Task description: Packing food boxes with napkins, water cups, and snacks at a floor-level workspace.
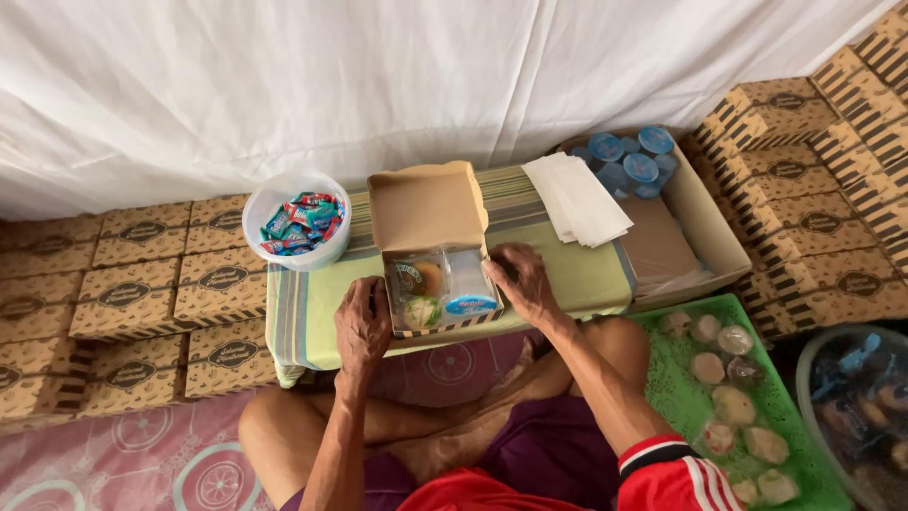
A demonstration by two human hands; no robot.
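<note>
Resting against opposite sides of the open snack box [437, 284], left hand [362, 326] and right hand [521, 281] lie loosely curled, gripping nothing.

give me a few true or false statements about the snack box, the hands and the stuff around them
1. The snack box is open, its lid standing up at the back. True.
2. The left hand rests at the box's left side, and the right hand at its right side. True.
3. The white bowl holds cups of water. False: it holds small wrapped candies; the blue-lidded water cups sit in the cardboard carton.
4. The stack of white paper napkins lies inside the snack box. False: it lies to the right of the box, partly over the carton's edge.
5. The green tray holds wrapped cakes. True.
</note>
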